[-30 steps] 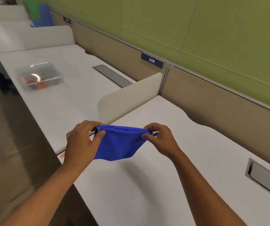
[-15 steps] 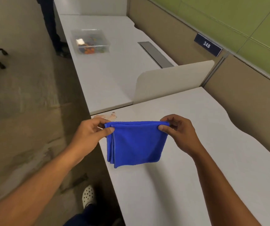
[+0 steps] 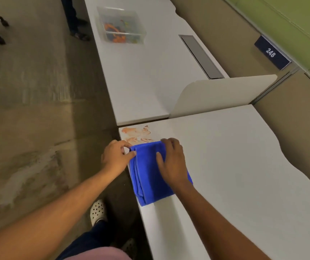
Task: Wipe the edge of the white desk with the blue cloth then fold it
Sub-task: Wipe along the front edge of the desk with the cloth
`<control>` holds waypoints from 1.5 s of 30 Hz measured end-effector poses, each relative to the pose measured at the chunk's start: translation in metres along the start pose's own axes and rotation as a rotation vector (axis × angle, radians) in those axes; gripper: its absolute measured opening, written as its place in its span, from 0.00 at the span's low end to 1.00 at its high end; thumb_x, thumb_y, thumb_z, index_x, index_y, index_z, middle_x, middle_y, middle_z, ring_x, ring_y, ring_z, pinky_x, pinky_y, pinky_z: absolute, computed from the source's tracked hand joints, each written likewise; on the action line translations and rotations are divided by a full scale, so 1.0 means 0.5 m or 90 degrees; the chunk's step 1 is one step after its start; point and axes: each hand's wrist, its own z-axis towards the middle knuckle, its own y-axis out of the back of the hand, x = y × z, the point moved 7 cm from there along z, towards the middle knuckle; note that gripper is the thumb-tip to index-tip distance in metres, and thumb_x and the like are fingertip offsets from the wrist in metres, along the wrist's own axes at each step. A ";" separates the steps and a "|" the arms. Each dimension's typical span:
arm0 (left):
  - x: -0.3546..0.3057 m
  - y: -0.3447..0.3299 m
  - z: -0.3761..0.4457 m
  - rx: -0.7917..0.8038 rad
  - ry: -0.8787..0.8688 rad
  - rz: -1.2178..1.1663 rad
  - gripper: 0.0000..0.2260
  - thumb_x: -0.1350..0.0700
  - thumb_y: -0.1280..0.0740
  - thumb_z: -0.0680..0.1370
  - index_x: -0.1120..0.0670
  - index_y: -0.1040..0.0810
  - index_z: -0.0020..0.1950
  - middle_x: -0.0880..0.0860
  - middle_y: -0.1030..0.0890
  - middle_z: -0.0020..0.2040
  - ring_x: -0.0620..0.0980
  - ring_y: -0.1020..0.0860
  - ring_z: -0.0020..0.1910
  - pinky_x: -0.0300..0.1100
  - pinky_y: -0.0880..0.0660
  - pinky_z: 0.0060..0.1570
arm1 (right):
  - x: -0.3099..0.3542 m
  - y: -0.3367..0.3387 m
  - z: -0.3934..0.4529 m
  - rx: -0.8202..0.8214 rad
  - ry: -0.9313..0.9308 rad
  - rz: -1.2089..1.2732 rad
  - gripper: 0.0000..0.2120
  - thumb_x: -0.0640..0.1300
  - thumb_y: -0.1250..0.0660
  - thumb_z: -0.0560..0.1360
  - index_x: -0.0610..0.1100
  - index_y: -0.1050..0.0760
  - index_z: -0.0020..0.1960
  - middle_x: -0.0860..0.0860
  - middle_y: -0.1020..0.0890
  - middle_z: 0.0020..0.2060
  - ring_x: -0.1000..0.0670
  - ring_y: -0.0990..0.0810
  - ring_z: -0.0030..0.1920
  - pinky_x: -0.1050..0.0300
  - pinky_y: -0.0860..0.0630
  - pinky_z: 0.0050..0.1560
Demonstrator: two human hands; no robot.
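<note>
A: Where is the blue cloth?

B: It lies folded on the white desk, right at the desk's left edge and toward its far corner. Several stacked layers show along the cloth's left side.

A: What are the hands doing?

B: The right hand rests flat on top of the cloth, palm down, fingers loosely spread and reaching toward its far edge. The left hand sits just off the desk's left edge, its thumb and fingers pinched narrow on the cloth's far left corner.

A: Anything close to the cloth?

B: An orange smear marks the desk's far left corner, just beyond the cloth's far edge; whether the cloth touches it I cannot tell.

A: And farther out?

B: A low white divider stands on the far side of the desk. Beyond it is a second desk with a clear plastic box of coloured items and a grey cable hatch. A dark sign reading 248 hangs on the partition at right. Near the bottom, a white perforated shoe stands on the floor left of the desk.
</note>
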 end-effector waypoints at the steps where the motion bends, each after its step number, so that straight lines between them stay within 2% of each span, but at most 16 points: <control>1: 0.008 0.001 0.000 -0.003 -0.012 -0.008 0.09 0.51 0.24 0.75 0.47 0.17 0.54 0.45 0.26 0.42 0.43 0.28 0.38 0.39 0.34 0.38 | 0.011 -0.033 -0.020 0.020 0.020 -0.038 0.24 0.58 0.40 0.82 0.54 0.36 0.76 0.50 0.31 0.76 0.47 0.29 0.73 0.51 0.28 0.71; 3: 0.027 0.000 -0.006 -0.002 -0.035 -0.024 0.08 0.51 0.23 0.75 0.44 0.19 0.51 0.44 0.27 0.41 0.42 0.27 0.38 0.38 0.35 0.37 | 0.015 -0.093 -0.057 0.080 0.035 -0.108 0.32 0.66 0.46 0.82 0.56 0.45 0.82 0.50 0.41 0.83 0.45 0.41 0.82 0.44 0.40 0.80; 5: 0.046 -0.011 -0.015 0.009 -0.055 -0.049 0.08 0.52 0.23 0.75 0.44 0.20 0.51 0.45 0.26 0.41 0.43 0.27 0.37 0.38 0.33 0.35 | 0.003 -0.135 -0.078 0.123 0.020 -0.176 0.38 0.72 0.53 0.81 0.56 0.57 0.85 0.50 0.53 0.86 0.43 0.55 0.85 0.39 0.53 0.83; 8: 0.082 -0.035 -0.026 0.019 -0.026 -0.107 0.12 0.52 0.27 0.78 0.45 0.30 0.52 0.48 0.27 0.42 0.47 0.26 0.36 0.43 0.27 0.32 | -0.008 -0.154 -0.066 0.124 0.003 -0.240 0.40 0.74 0.59 0.80 0.55 0.65 0.84 0.50 0.58 0.85 0.43 0.61 0.85 0.36 0.58 0.83; 10: 0.109 -0.048 -0.032 0.011 0.018 -0.137 0.13 0.51 0.32 0.81 0.45 0.37 0.51 0.49 0.27 0.44 0.49 0.25 0.37 0.44 0.26 0.33 | -0.010 -0.155 -0.047 0.134 0.003 -0.245 0.40 0.74 0.62 0.80 0.55 0.66 0.84 0.51 0.58 0.85 0.44 0.62 0.85 0.36 0.58 0.83; 12: 0.128 -0.064 -0.039 0.024 0.057 -0.151 0.11 0.48 0.35 0.82 0.44 0.38 0.54 0.50 0.26 0.49 0.49 0.23 0.42 0.42 0.28 0.37 | -0.014 -0.155 -0.027 0.139 0.008 -0.250 0.38 0.73 0.64 0.81 0.56 0.65 0.84 0.52 0.58 0.85 0.44 0.61 0.85 0.36 0.58 0.83; 15: 0.145 -0.095 -0.054 0.071 0.121 -0.189 0.17 0.45 0.39 0.84 0.48 0.37 0.70 0.54 0.26 0.67 0.48 0.22 0.58 0.44 0.25 0.52 | -0.017 -0.155 0.016 0.137 0.012 -0.249 0.35 0.70 0.64 0.82 0.55 0.63 0.85 0.52 0.56 0.85 0.44 0.59 0.85 0.36 0.57 0.83; 17: 0.136 -0.114 -0.072 0.101 0.145 -0.229 0.26 0.45 0.40 0.85 0.50 0.43 0.81 0.53 0.34 0.79 0.51 0.28 0.72 0.49 0.28 0.66 | -0.017 -0.157 0.056 0.133 0.013 -0.246 0.34 0.68 0.63 0.83 0.55 0.61 0.85 0.51 0.53 0.86 0.44 0.56 0.85 0.36 0.55 0.83; 19: 0.121 -0.128 -0.101 0.098 0.156 -0.264 0.30 0.47 0.41 0.86 0.50 0.50 0.84 0.52 0.40 0.83 0.52 0.36 0.79 0.49 0.35 0.73 | -0.018 -0.157 0.099 0.130 0.019 -0.244 0.33 0.66 0.64 0.83 0.54 0.60 0.85 0.51 0.52 0.86 0.44 0.55 0.85 0.37 0.54 0.83; 23: 0.100 -0.161 -0.181 0.097 0.186 -0.300 0.33 0.48 0.41 0.86 0.49 0.56 0.85 0.50 0.45 0.85 0.49 0.42 0.82 0.38 0.44 0.71 | -0.018 -0.156 0.144 0.112 0.035 -0.238 0.31 0.62 0.60 0.85 0.54 0.57 0.85 0.51 0.51 0.85 0.44 0.54 0.85 0.37 0.55 0.83; 27: 0.072 -0.196 -0.246 0.094 0.161 -0.320 0.32 0.51 0.42 0.87 0.51 0.58 0.85 0.50 0.48 0.86 0.48 0.44 0.83 0.42 0.45 0.79 | -0.014 -0.157 0.103 0.127 0.064 -0.224 0.29 0.59 0.57 0.87 0.53 0.56 0.85 0.51 0.51 0.85 0.44 0.54 0.85 0.37 0.55 0.83; 32: 0.078 -0.222 -0.274 0.025 0.141 -0.264 0.30 0.51 0.46 0.87 0.47 0.62 0.84 0.47 0.54 0.85 0.38 0.54 0.81 0.18 0.60 0.65 | -0.063 -0.124 -0.027 0.173 0.179 -0.193 0.28 0.59 0.56 0.87 0.56 0.54 0.85 0.54 0.49 0.85 0.48 0.55 0.85 0.41 0.57 0.84; 33: 0.080 -0.227 -0.277 0.015 0.131 -0.250 0.31 0.51 0.47 0.87 0.46 0.62 0.84 0.46 0.54 0.85 0.37 0.54 0.79 0.16 0.61 0.63 | -0.080 -0.113 -0.031 0.187 0.192 -0.188 0.28 0.59 0.56 0.87 0.57 0.54 0.85 0.56 0.50 0.85 0.49 0.55 0.85 0.41 0.56 0.84; 38: 0.085 -0.242 -0.273 -0.024 0.117 -0.233 0.32 0.49 0.45 0.87 0.46 0.63 0.84 0.46 0.53 0.86 0.33 0.50 0.75 0.28 0.50 0.70 | -0.101 -0.097 0.071 0.190 0.168 -0.234 0.33 0.67 0.53 0.84 0.56 0.55 0.85 0.55 0.51 0.85 0.48 0.55 0.85 0.39 0.55 0.84; 42: 0.070 -0.230 -0.247 -0.073 0.109 -0.245 0.31 0.44 0.49 0.87 0.46 0.63 0.84 0.41 0.57 0.84 0.35 0.54 0.78 0.20 0.55 0.66 | -0.024 -0.137 0.179 0.173 0.155 -0.252 0.40 0.73 0.53 0.80 0.55 0.56 0.85 0.52 0.51 0.85 0.44 0.55 0.85 0.36 0.56 0.83; 45: 0.070 -0.231 -0.244 -0.094 0.123 -0.238 0.31 0.40 0.53 0.85 0.45 0.63 0.84 0.38 0.60 0.82 0.34 0.57 0.79 0.18 0.60 0.66 | 0.043 -0.177 0.206 0.156 0.175 -0.253 0.39 0.72 0.56 0.81 0.53 0.55 0.85 0.51 0.48 0.85 0.42 0.52 0.85 0.34 0.54 0.82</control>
